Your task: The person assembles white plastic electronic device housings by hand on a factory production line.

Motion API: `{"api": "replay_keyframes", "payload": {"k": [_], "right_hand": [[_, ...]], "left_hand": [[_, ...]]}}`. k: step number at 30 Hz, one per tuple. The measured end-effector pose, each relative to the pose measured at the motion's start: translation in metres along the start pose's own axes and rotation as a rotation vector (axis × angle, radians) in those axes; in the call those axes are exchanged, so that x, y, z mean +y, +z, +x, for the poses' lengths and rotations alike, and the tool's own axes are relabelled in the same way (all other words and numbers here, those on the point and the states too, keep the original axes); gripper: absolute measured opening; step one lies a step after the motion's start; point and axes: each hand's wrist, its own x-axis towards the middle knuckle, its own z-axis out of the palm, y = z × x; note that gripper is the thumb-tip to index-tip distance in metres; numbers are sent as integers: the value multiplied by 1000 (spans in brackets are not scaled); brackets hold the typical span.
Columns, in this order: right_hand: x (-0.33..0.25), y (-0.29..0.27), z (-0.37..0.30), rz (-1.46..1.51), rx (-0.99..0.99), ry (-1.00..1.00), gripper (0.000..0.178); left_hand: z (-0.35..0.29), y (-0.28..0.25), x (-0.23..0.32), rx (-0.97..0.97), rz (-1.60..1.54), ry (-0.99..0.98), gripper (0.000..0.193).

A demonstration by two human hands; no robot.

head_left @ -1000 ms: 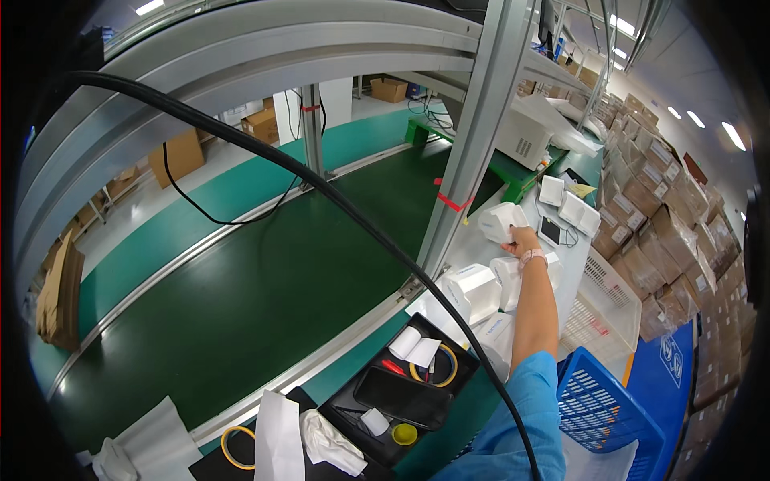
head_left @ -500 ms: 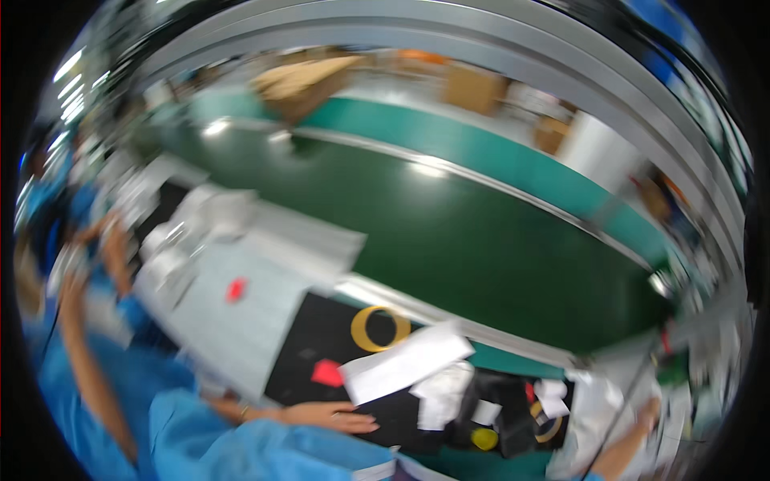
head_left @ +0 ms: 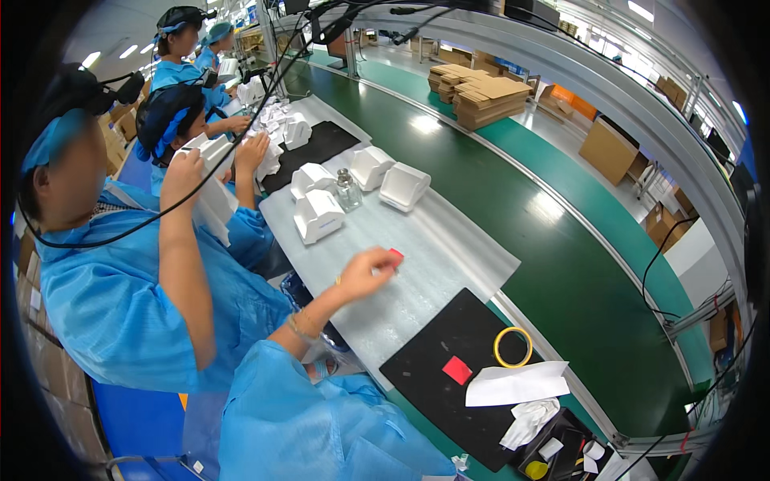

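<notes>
My left hand (head_left: 365, 275) reaches out over the white sheet (head_left: 417, 276) on the bench. Its fingers are curled together at a small flat red piece (head_left: 396, 256), which shows just past the fingertips; whether it is lifted off the sheet is hard to see. Beyond it stand several white moulded housings (head_left: 403, 187) around a clear glass bottle (head_left: 348, 191) with a metal top. Another red square (head_left: 457, 369) lies on the black mat (head_left: 425, 361) close to my sleeve. My right hand is out of view.
A yellow tape roll (head_left: 513, 347), white paper (head_left: 517, 383), a crumpled white cloth (head_left: 529, 421) and a black tray of small items (head_left: 565, 441) sit at the right. A green conveyor belt (head_left: 561, 280) runs behind. Co-workers in blue (head_left: 144, 297) handle white parts at the left.
The view has swung to the left. My left hand has gone from the black mat to the red piece on the white sheet. My right hand has left the picture.
</notes>
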Motion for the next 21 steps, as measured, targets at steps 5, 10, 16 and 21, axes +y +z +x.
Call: {"api": "replay_keyframes", "payload": {"k": [5, 10, 16, 21], "right_hand": [[30, 14, -24, -135, -228, -49, 21], [20, 28, -78, -337, -496, -27, 32], [-1, 56, -141, -288, -700, -16, 35], [-75, 124, -172, -320, -745, -69, 28]], "left_hand": [[94, -39, -81, 373, 362, 96, 39], [163, -23, -124, 456, 486, -199, 50], [176, 5, -116, 635, 372, -148, 43], [185, 18, -140, 440, -292, -267, 63]]}}
